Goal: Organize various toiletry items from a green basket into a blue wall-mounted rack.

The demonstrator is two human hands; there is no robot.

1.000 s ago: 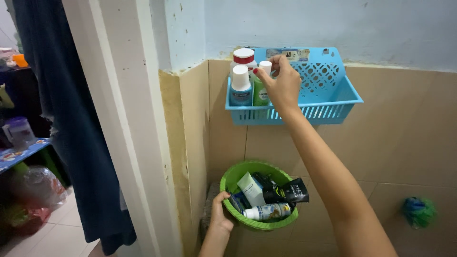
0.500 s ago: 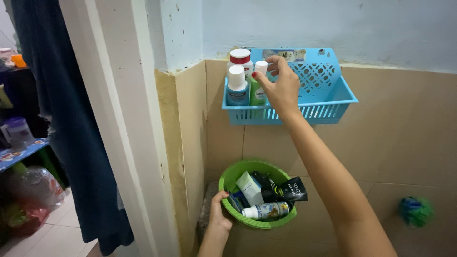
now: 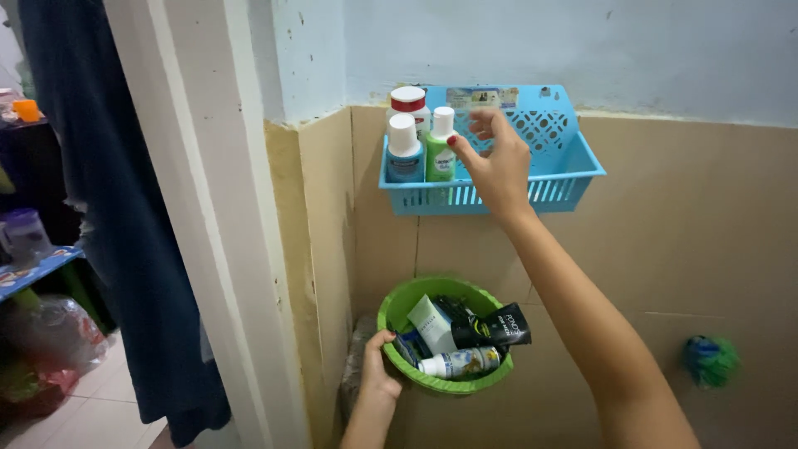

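Observation:
A light blue plastic basket (image 3: pixel 569 170) hangs on the tiled wall. At its left end stand a green bottle (image 3: pixel 440 152) with a white cap, a blue bottle (image 3: pixel 404 152) with a white cap and a white bottle (image 3: pixel 409 100) with a red band. My right hand (image 3: pixel 497 162) hovers just right of the green bottle, fingers spread, holding nothing. My left hand (image 3: pixel 376 376) grips the rim of a green bowl (image 3: pixel 399 304) held against the wall below. In the bowl lie a black tube (image 3: pixel 492 328), a white-green tube (image 3: pixel 431 323) and a white bottle (image 3: pixel 458 362).
A white door frame (image 3: pixel 212 216) stands at left, with a dark blue cloth (image 3: pixel 112 208) hanging beyond it. A green and blue scrub puff (image 3: pixel 707 360) hangs low on the right wall. Bags and a small table (image 3: pixel 33 266) sit at far left.
My right hand has let go of the green bottle's cap and opened, drawing back slightly to the right. The green bottle now stands free in the basket. My left hand still holds the bowl.

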